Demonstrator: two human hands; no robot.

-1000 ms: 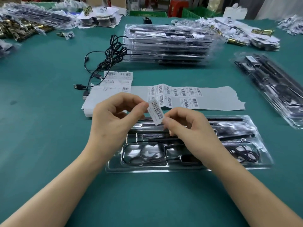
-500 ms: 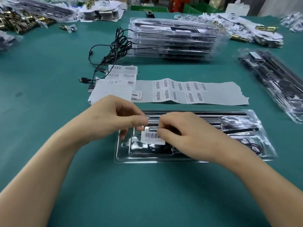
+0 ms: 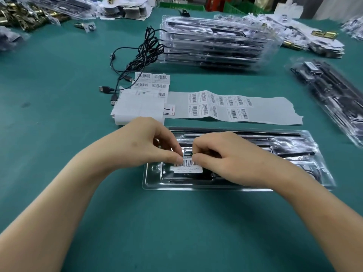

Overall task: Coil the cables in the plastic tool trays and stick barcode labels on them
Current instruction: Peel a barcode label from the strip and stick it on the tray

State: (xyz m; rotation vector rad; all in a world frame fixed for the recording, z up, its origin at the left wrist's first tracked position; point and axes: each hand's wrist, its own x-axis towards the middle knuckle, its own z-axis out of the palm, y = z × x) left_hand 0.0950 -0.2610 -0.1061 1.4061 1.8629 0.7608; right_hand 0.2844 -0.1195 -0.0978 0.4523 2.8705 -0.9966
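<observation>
The head camera looks down at the tray. It lies flat on the green table, right in front of the person. The label sits on the tray's left part, bars up. The left hand pinches its top left edge and the right hand pinches its top right edge, fingers curled. This likely keeps it straight as it sticks. The sheet of spare labels lies just behind the tray, easy to reach.
</observation>
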